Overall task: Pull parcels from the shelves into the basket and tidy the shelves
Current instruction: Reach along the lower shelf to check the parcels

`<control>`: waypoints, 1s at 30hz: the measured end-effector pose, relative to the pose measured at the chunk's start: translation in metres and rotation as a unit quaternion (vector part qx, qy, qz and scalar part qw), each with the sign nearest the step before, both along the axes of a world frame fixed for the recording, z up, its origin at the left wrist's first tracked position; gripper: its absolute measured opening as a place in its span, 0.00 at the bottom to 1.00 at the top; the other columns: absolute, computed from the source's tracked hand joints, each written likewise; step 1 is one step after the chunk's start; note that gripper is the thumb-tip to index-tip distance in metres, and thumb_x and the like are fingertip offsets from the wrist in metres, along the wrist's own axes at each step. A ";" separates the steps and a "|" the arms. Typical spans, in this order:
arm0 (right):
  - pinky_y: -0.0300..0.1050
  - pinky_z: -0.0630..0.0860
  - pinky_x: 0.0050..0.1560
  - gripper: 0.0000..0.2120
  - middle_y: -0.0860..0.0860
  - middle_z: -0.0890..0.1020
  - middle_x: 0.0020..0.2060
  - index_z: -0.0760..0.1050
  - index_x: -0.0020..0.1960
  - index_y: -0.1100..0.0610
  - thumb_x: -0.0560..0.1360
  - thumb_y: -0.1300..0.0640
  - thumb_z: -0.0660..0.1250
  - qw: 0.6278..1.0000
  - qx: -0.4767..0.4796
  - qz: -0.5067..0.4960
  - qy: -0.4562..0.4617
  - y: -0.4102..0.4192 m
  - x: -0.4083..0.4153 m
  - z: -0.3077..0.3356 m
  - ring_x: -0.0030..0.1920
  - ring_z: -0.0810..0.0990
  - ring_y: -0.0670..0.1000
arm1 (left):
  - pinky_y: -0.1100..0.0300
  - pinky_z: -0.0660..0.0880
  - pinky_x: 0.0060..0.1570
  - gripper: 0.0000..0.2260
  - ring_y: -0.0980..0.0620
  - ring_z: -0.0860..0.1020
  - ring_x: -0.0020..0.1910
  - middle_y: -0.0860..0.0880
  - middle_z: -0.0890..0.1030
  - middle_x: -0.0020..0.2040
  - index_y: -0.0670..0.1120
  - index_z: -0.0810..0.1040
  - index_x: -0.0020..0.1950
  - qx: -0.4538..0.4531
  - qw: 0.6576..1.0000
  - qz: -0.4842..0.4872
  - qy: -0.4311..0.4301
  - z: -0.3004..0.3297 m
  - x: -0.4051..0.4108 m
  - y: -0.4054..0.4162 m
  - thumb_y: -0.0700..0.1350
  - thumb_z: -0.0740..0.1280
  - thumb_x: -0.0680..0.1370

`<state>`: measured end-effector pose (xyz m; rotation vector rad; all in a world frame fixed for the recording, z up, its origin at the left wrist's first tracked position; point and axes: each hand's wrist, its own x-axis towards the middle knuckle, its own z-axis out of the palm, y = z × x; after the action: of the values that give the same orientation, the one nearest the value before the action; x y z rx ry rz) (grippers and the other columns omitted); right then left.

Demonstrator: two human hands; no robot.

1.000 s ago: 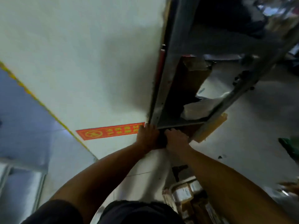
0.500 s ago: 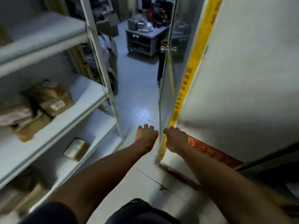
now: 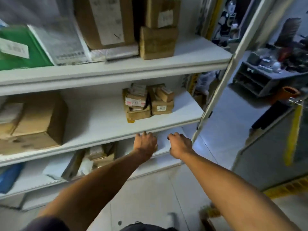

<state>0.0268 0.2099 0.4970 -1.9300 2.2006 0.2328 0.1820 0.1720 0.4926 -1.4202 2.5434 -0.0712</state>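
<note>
White shelves (image 3: 116,129) fill the left of the view. My left hand (image 3: 145,142) and my right hand (image 3: 180,144) reach out side by side just below the middle shelf's front edge, fingers loosely curled, holding nothing. A cluster of small cardboard parcels (image 3: 146,102) sits on the middle shelf just above my hands. A large brown box (image 3: 38,120) lies at that shelf's left. The top shelf carries a tall box (image 3: 106,20), two stacked boxes (image 3: 158,40), a grey mailer (image 3: 60,42) and a green parcel (image 3: 18,49). No basket is in view.
The lower shelf holds small parcels (image 3: 98,154), a white bag (image 3: 56,169) and a blue packet (image 3: 8,175). A slanted metal upright (image 3: 215,100) bounds the shelves on the right. Beyond it lie tiled floor (image 3: 221,140), a glass door with yellow tape (image 3: 293,135) and a cluttered grey table (image 3: 266,80).
The view swung from the wall and doorway round to face the shelves. Both hands stayed outstretched together and now hover at the middle shelf's edge.
</note>
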 end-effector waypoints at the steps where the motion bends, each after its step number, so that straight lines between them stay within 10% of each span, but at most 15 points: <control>1: 0.51 0.75 0.56 0.22 0.55 0.73 0.67 0.69 0.71 0.54 0.78 0.59 0.67 1.000 -0.002 0.018 -0.009 -0.013 0.010 0.001 0.65 0.74 0.59 | 0.50 0.71 0.62 0.15 0.44 0.72 0.67 0.47 0.75 0.66 0.51 0.76 0.68 0.006 1.000 0.024 0.006 0.003 0.011 -0.006 0.46 0.65 0.80; 14: 0.51 0.76 0.59 0.23 0.54 0.75 0.66 0.70 0.69 0.51 0.75 0.61 0.66 0.991 -0.032 0.099 -0.087 -0.141 0.034 0.008 0.64 0.76 0.60 | 0.50 0.76 0.60 0.25 0.45 0.74 0.64 0.47 0.75 0.66 0.50 0.69 0.74 0.059 0.921 0.295 0.247 0.003 0.062 -0.092 0.43 0.65 0.76; 23: 0.45 0.68 0.68 0.46 0.55 0.60 0.79 0.39 0.83 0.48 0.77 0.67 0.63 0.935 0.013 -0.025 -0.353 -0.209 0.057 0.012 0.75 0.65 0.60 | 0.52 0.56 0.78 0.55 0.42 0.50 0.81 0.43 0.53 0.82 0.44 0.48 0.83 0.113 0.815 0.252 0.509 0.020 0.065 -0.166 0.62 0.66 0.62; 27: 0.52 0.69 0.73 0.47 0.56 0.67 0.76 0.45 0.83 0.46 0.73 0.65 0.66 0.897 0.001 -0.066 -0.438 -0.229 0.066 -0.004 0.72 0.69 0.58 | 0.59 0.76 0.55 0.32 0.46 0.77 0.63 0.51 0.77 0.61 0.53 0.66 0.71 0.171 0.711 0.249 0.635 0.005 0.067 -0.193 0.45 0.75 0.71; 30: 0.41 0.68 0.66 0.43 0.51 0.66 0.75 0.49 0.83 0.49 0.75 0.67 0.66 0.866 -0.014 -0.084 -0.493 -0.225 0.068 -0.007 0.73 0.68 0.55 | 0.58 0.82 0.50 0.20 0.46 0.81 0.54 0.46 0.79 0.57 0.51 0.76 0.61 0.167 0.706 0.270 0.633 -0.006 0.071 -0.209 0.49 0.73 0.70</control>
<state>0.0947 -0.0149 0.4898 -1.3416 1.6072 -0.6753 0.2533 -0.0374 0.4864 -2.4292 2.3673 1.9745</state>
